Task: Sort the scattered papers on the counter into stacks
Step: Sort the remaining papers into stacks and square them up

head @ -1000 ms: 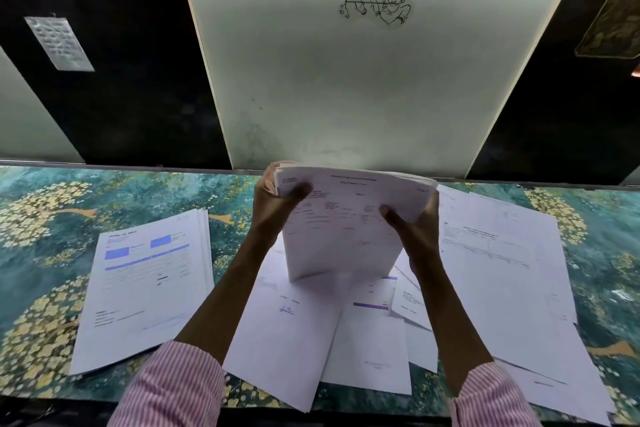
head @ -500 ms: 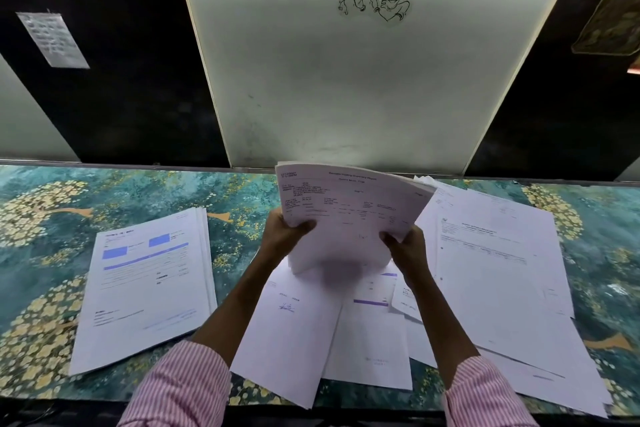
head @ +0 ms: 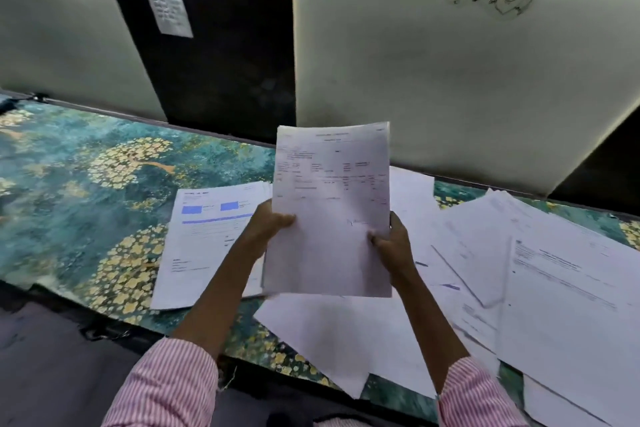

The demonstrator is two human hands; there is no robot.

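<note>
Printed sheaf [head: 329,218] held up over the table [head: 69,166]
Left hand [head: 268,225] and right hand [head: 393,246] grip its side edges, perhaps several sheets; a stack [head: 204,243] lies left, scattered papers [head: 554,288] right.

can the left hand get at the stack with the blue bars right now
Likely yes, once freed: the left hand grips the held papers with the right hand, but the blue-barred stack lies bare just beside it.
</note>
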